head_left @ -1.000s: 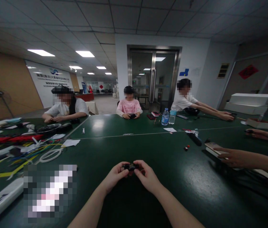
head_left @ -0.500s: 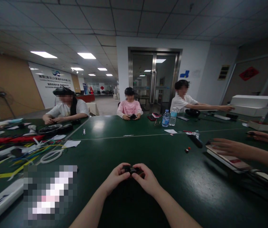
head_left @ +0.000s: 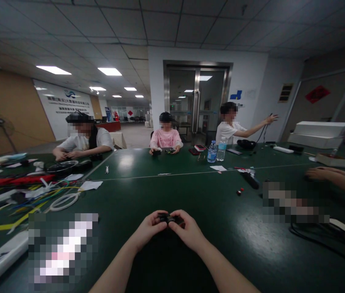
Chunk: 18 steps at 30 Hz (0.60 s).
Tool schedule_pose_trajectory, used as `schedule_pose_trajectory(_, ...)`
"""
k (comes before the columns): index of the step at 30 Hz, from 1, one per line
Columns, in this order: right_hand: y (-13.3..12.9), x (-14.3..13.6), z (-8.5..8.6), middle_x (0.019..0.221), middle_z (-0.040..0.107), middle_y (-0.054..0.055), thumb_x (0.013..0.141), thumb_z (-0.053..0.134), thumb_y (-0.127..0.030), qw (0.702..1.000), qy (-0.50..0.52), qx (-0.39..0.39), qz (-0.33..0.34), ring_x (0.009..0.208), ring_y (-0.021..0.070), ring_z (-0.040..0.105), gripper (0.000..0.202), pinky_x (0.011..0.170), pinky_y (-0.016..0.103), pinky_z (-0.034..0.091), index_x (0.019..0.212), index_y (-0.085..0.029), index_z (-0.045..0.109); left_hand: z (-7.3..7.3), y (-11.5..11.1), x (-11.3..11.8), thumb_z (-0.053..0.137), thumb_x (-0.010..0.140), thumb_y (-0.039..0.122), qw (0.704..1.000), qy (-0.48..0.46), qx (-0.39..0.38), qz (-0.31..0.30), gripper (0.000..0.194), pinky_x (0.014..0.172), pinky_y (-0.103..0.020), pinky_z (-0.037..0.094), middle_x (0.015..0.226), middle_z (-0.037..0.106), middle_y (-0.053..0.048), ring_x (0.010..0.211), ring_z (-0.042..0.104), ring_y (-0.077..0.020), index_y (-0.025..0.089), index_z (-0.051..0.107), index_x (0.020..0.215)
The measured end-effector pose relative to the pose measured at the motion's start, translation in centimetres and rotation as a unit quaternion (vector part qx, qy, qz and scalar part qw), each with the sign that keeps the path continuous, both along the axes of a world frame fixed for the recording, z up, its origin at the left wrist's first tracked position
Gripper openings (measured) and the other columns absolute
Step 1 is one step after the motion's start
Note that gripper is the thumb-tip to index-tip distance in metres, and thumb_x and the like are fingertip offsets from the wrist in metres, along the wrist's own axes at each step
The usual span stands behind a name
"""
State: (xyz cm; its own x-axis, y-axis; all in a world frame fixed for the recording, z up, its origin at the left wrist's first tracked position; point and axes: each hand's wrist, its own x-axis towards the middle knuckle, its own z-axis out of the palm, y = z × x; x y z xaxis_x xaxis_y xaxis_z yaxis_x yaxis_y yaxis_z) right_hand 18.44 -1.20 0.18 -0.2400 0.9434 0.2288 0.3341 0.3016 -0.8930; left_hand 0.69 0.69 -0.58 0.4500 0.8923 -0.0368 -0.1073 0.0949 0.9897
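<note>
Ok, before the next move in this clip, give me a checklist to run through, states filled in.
1. Left hand gripping the small black object: ok.
2. Right hand gripping it too: ok.
3. Object fully visible: not ok, fingers partly cover it.
4. Single piece or several: cannot tell.
5. Bottles upright, away from both hands: ok.
6. White cable coil away from both hands: ok.

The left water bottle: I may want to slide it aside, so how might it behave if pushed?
The left water bottle stands upright and looks tall for its base, so a high push would probably tip it. Its body looks round, so it could roll once down. The right water bottle is close beside it and might get knocked.
</note>
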Motion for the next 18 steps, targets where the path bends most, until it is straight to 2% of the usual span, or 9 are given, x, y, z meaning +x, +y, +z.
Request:
schedule_pose_trajectory(10,-0.07,0.21,0.28,0.095,0.057,0.001,0.076,0.055,-0.031,1.0,-0.006,-0.015,0.004,0.085,0.0171,0.055,0.018,0.069,0.028,0.044,0.092,-0.025,0.057,0.31,-0.16,-0.03,0.068,0.067,0.023,1.0,-0.006,-0.008,-0.009,0.045,0.086,-0.035,0.041,0.102,0.063,-0.006,0.094,0.058,-0.0195,0.02,0.053,0.109)
schedule_pose_trajectory(18,-0.14,-0.01,0.26,0.096,0.056,0.0,0.077,0.053,-0.03,1.0,0.008,-0.021,0.003,0.083,0.0165,0.055,0.015,0.07,0.029,0.045,0.091,-0.025,0.056,0.22,-0.15,0.07,0.068,0.066,0.022,1.0,-0.011,-0.002,-0.004,0.038,0.083,-0.033,0.042,0.095,0.064,-0.004,0.089,0.059,-0.0181,0.02,0.055,0.102)
